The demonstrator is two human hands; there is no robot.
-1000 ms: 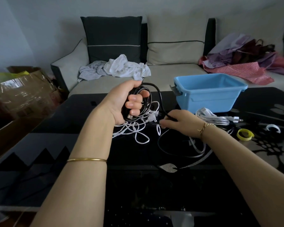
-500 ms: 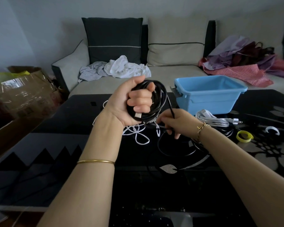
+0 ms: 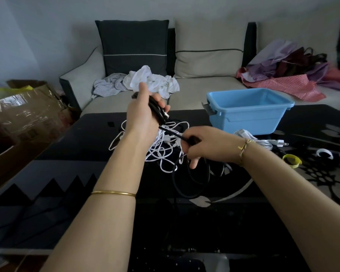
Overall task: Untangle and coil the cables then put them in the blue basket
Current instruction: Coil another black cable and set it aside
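Observation:
My left hand (image 3: 143, 116) grips a coil of black cable (image 3: 157, 113), raised above the dark table. From the coil a black strand runs down and right into my right hand (image 3: 202, 147), which pinches it just above the table. Loose loops of the same black cable (image 3: 186, 185) lie on the table below my right hand. A tangle of white cable (image 3: 161, 152) lies under both hands. The blue basket (image 3: 249, 112) stands at the back right of the table, with nothing visible inside. A bundled white cable with a plug (image 3: 263, 141) lies in front of the basket.
A yellow tape ring (image 3: 291, 160) and a white ring (image 3: 324, 153) lie on the table (image 3: 67, 183) at the right. Behind the table is a sofa (image 3: 204, 91) with crumpled cloths (image 3: 145, 81) and bags. A cardboard box (image 3: 24, 110) stands at the left.
My left hand has turned over and risen, so the black coil now shows edge-on. My right hand has slid right and down along the black strand.

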